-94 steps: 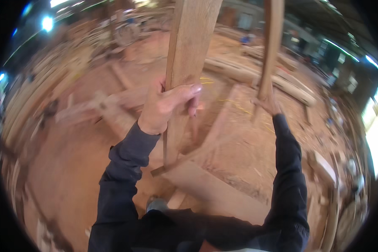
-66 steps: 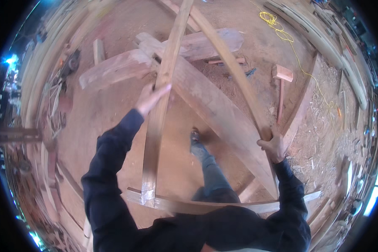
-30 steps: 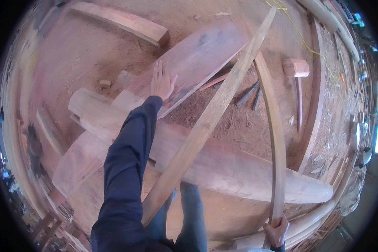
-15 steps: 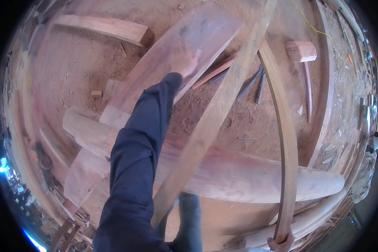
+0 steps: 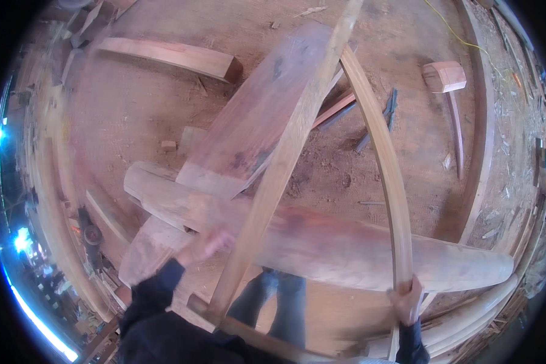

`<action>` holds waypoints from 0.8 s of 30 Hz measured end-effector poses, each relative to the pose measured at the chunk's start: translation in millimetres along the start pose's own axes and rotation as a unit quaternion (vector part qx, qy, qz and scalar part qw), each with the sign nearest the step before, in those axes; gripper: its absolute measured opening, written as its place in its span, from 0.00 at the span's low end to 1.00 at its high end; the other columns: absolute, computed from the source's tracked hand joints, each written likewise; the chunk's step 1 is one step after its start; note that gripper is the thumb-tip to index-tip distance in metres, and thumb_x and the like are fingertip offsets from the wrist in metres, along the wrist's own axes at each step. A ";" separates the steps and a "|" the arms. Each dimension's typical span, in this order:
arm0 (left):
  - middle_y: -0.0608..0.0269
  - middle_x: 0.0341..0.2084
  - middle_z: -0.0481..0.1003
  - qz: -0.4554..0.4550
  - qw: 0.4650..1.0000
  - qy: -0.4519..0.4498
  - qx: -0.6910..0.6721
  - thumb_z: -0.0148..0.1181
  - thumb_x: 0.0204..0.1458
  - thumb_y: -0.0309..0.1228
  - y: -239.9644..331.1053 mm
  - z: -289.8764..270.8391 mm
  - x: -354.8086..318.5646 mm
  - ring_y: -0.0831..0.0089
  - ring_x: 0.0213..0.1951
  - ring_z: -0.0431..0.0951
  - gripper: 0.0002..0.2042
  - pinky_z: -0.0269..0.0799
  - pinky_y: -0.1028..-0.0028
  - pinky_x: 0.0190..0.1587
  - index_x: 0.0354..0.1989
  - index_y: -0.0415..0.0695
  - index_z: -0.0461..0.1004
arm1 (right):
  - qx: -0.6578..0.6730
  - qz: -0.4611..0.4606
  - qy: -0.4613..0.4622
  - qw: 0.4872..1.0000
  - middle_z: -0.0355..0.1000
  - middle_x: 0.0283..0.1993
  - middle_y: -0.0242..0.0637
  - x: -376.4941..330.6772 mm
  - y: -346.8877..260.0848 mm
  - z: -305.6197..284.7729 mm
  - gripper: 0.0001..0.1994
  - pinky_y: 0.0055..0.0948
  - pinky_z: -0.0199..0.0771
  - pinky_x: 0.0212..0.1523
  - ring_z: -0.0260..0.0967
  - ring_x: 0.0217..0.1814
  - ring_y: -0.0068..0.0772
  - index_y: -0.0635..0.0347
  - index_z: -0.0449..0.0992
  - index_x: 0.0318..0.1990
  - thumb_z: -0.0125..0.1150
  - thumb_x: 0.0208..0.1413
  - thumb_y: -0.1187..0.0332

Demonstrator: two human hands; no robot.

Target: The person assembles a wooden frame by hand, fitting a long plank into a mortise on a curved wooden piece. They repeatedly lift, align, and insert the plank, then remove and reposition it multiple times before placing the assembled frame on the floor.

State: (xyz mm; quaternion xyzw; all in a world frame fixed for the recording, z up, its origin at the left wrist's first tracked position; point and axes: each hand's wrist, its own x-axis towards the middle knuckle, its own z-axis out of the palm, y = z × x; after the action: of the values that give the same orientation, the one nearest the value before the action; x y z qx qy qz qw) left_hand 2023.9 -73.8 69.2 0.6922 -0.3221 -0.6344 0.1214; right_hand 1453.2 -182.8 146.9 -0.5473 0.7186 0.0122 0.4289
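Observation:
My right hand (image 5: 408, 298) grips the lower part of a curved wooden strip (image 5: 377, 130) at the near right. A long wooden beam (image 5: 279, 167) leans beside the strip, and their far ends come close together. Left of this beam's lower part is my left hand (image 5: 207, 244), its fingers smeared by motion; whether it touches the wood I cannot tell. Under them a rounded, tapered log (image 5: 358, 249) lies crosswise. Beyond it stretches a broad reddish plank (image 5: 249, 115). Along the near edge runs a wooden crossbar (image 5: 267, 341), partly hidden by my sleeve.
A wooden mallet (image 5: 446, 77) stands on its head at the far right, beside a long curved timber (image 5: 480, 127). A thick squared timber (image 5: 170, 56) lies at the far left. Dark metal tools (image 5: 389, 110) and a small wood block (image 5: 168, 145) rest on the dirt floor.
My left hand has come back from the broad plank to near the leaning beam's lower part. My right hand is higher in view, still on the curved strip. The whole view has shifted somewhat.

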 end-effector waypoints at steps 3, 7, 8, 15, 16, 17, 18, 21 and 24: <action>0.39 0.48 0.83 -0.023 0.991 0.019 0.130 0.58 0.68 0.52 -10.6 28.6 -33.8 0.47 0.50 0.84 0.30 0.78 0.56 0.53 0.65 0.37 0.74 | 0.017 -0.017 -0.004 1.000 0.72 0.25 0.36 57.5 14.8 32.0 0.17 0.33 0.74 0.26 0.72 0.24 0.28 0.68 0.76 0.42 0.70 0.45 0.71; 0.37 0.40 0.82 -0.018 0.964 0.146 0.221 0.66 0.61 0.51 13.4 63.7 -17.8 0.39 0.44 0.83 0.29 0.78 0.49 0.46 0.58 0.38 0.75 | 0.009 -0.099 0.045 0.994 0.74 0.25 0.51 129.7 37.3 66.1 0.18 0.44 0.75 0.29 0.76 0.26 0.47 0.72 0.76 0.38 0.71 0.42 0.68; 0.38 0.39 0.82 0.006 0.962 0.192 0.195 0.68 0.59 0.50 7.5 75.5 -6.6 0.40 0.43 0.83 0.29 0.78 0.51 0.44 0.57 0.38 0.74 | 0.007 -0.073 0.045 0.996 0.75 0.26 0.58 139.8 38.7 71.5 0.19 0.49 0.75 0.32 0.78 0.29 0.56 0.73 0.76 0.37 0.72 0.41 0.67; 0.36 0.37 0.81 0.023 0.936 0.303 0.177 0.74 0.52 0.52 -66.7 104.9 74.2 0.40 0.41 0.83 0.31 0.78 0.49 0.40 0.53 0.38 0.75 | -0.033 -0.112 0.045 0.992 0.79 0.31 0.60 198.1 18.8 97.6 0.21 0.50 0.77 0.35 0.81 0.34 0.56 0.75 0.78 0.40 0.73 0.43 0.65; 0.36 0.38 0.81 0.038 0.936 0.298 0.182 0.74 0.52 0.52 -69.0 101.1 84.2 0.40 0.41 0.83 0.30 0.79 0.48 0.40 0.52 0.38 0.76 | -0.027 -0.093 0.029 0.995 0.80 0.33 0.59 211.3 26.7 98.6 0.21 0.50 0.78 0.36 0.82 0.35 0.54 0.75 0.79 0.41 0.73 0.44 0.65; 0.36 0.37 0.81 0.076 0.923 0.316 0.207 0.74 0.51 0.51 -63.8 94.4 92.5 0.39 0.40 0.83 0.29 0.79 0.48 0.40 0.50 0.38 0.77 | -0.034 -0.092 0.029 0.995 0.81 0.35 0.60 220.6 25.9 99.6 0.23 0.50 0.79 0.37 0.83 0.37 0.54 0.75 0.79 0.43 0.75 0.45 0.63; 0.36 0.37 0.81 0.109 0.909 0.330 0.230 0.74 0.50 0.51 -56.6 88.8 99.5 0.38 0.40 0.83 0.28 0.79 0.47 0.41 0.48 0.38 0.78 | -0.043 -0.089 0.024 0.995 0.82 0.37 0.60 228.9 24.1 100.8 0.25 0.51 0.80 0.38 0.84 0.39 0.53 0.74 0.79 0.45 0.77 0.46 0.61; 0.36 0.38 0.82 0.123 0.890 0.351 0.265 0.75 0.48 0.52 -55.8 77.6 122.5 0.39 0.41 0.84 0.30 0.81 0.51 0.45 0.47 0.35 0.79 | -0.117 -0.101 0.027 0.988 0.82 0.40 0.63 265.3 24.1 110.1 0.34 0.51 0.81 0.42 0.85 0.45 0.55 0.73 0.77 0.53 0.80 0.48 0.53; 0.36 0.33 0.83 0.119 0.887 0.308 0.323 0.75 0.48 0.54 -38.2 59.8 136.4 0.39 0.34 0.84 0.31 0.82 0.52 0.39 0.42 0.32 0.80 | -0.124 -0.118 0.030 0.985 0.82 0.42 0.61 293.2 36.7 118.1 0.32 0.49 0.81 0.46 0.84 0.47 0.56 0.72 0.77 0.54 0.77 0.50 0.54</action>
State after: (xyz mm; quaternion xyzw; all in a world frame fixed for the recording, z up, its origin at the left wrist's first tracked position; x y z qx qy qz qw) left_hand 1976.1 -112.1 -71.8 0.8104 -0.5352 -0.2310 0.0588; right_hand 1485.5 -338.1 -129.0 -0.6774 0.6543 0.0339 0.3344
